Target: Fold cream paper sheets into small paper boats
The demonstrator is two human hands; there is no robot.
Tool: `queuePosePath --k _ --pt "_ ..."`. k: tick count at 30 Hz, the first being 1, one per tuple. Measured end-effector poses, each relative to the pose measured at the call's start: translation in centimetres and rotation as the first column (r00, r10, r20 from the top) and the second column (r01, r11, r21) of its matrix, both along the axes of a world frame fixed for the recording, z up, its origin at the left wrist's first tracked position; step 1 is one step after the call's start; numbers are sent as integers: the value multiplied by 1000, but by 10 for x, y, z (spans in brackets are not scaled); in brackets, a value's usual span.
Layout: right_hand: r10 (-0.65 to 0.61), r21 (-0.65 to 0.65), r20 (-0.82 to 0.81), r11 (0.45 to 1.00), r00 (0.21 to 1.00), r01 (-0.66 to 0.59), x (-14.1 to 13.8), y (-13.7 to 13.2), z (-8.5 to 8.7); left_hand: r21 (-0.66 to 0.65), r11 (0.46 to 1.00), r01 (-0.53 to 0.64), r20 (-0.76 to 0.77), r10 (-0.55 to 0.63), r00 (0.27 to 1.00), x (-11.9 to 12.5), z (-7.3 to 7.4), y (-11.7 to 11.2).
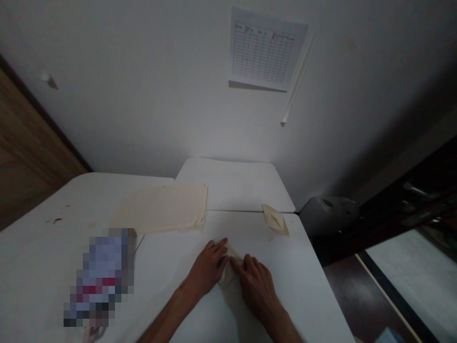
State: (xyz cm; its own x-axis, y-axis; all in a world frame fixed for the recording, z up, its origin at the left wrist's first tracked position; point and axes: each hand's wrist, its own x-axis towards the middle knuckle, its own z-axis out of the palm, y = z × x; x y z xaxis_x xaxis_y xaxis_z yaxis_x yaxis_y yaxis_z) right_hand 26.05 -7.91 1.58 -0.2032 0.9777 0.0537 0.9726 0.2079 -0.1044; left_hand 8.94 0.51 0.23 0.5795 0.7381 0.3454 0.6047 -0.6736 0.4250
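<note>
Both my hands rest on a small cream piece of folded paper [228, 272] lying on the white table [171, 286]. My left hand [209, 267] lies on its left side with fingers stretched toward the top fold. My right hand [255, 282] presses on its right side, fingertips meeting the left ones at the paper's upper edge. Most of the paper is hidden under my hands.
A stack of cream sheets [162, 208] lies at the back left. A finished folded paper shape [275, 219] sits at the back right near the table's edge. A blurred-out object [98, 278] stands to the left. A printed chart [264, 50] hangs on the wall.
</note>
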Motion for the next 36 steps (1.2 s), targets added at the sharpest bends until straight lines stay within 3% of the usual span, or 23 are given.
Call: queuePosePath --k 11,17,21,28,36 --pt "-144 3 -21 990 989 144 22 -9 5 27 1000 3 -49 -2 999 -1 -2 -1" --pt "-144 37 -59 989 988 146 10 12 18 52 998 38 -81 -34 996 -8 -4 -3" --pt "-85 32 -88 996 993 88 1 33 20 70 996 51 -56 -47 997 -11 -4 -6" --pt "118 -67 -134 989 984 -128 -2 54 31 133 991 4 37 -9 999 -11 2 -8" --pt "98 -115 -88 987 991 -108 -7 54 39 215 976 18 -79 -1 997 -17 -2 -21"
